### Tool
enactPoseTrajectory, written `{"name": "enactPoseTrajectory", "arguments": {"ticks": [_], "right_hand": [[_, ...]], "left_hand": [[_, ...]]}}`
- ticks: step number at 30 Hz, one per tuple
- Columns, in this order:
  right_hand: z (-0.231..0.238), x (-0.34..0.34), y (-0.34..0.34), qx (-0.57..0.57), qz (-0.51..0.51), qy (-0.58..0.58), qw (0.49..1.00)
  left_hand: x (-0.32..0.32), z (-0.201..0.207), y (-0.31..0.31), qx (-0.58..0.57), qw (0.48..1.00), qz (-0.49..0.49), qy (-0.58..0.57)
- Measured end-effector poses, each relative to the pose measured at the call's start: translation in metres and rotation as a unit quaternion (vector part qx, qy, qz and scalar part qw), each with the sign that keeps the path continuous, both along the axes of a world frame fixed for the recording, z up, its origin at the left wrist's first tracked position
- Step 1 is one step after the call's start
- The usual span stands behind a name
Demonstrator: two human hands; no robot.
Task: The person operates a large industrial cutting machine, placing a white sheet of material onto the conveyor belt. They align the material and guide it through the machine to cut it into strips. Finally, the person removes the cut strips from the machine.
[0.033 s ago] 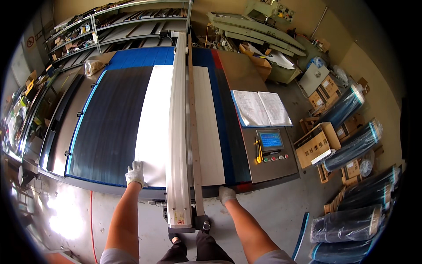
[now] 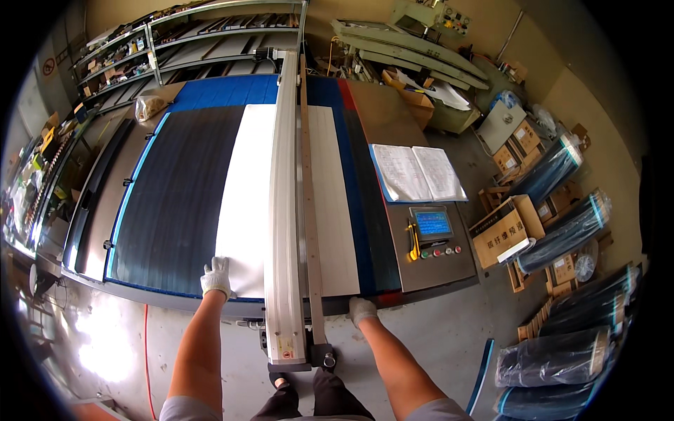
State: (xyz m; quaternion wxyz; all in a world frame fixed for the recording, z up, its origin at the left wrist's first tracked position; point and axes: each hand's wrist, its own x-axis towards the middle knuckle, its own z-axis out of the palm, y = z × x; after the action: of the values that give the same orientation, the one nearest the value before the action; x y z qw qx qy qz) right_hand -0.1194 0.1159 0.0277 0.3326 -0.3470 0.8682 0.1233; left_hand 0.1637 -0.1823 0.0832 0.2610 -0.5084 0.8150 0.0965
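Note:
My left hand (image 2: 216, 278), in a pale knitted glove, lies with fingers stretched on the near end of a dark sheet (image 2: 179, 189), where it meets a white sheet (image 2: 246, 189). At the front edge of the wide cutting table (image 2: 435, 276), my right hand (image 2: 362, 311) is gloved too. Its fingers curl over that edge, partly hidden. Between my hands a long pale metal beam (image 2: 286, 203) spans the table from front to back. More of the white material (image 2: 335, 203) shows to the right of the beam, with a dark strip (image 2: 372, 231) beyond it.
A control screen (image 2: 432, 222), yellow-handled tool (image 2: 413, 240) and open notebook (image 2: 421, 174) lie on the table's right side. Black clips (image 2: 127, 182) line the dark sheet's left edge. Film-wrapped rolls (image 2: 554, 356) and cartons (image 2: 507, 231) stand at right. Shelving (image 2: 151, 52) stands behind.

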Motion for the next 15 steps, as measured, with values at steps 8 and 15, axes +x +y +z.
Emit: {"name": "enactPoseTrajectory", "arguments": {"ticks": [8, 15], "right_hand": [[-0.019, -0.010, -0.010, 0.044, 0.013, 0.016, 0.999], [-0.009, -0.011, -0.019, 0.074, 0.027, -0.005, 0.997]], "left_hand": [[0.000, -0.002, 0.000, -0.003, 1.000, 0.001, 0.009], [-0.002, 0.002, 0.003, -0.008, 1.000, 0.000, 0.011]]}}
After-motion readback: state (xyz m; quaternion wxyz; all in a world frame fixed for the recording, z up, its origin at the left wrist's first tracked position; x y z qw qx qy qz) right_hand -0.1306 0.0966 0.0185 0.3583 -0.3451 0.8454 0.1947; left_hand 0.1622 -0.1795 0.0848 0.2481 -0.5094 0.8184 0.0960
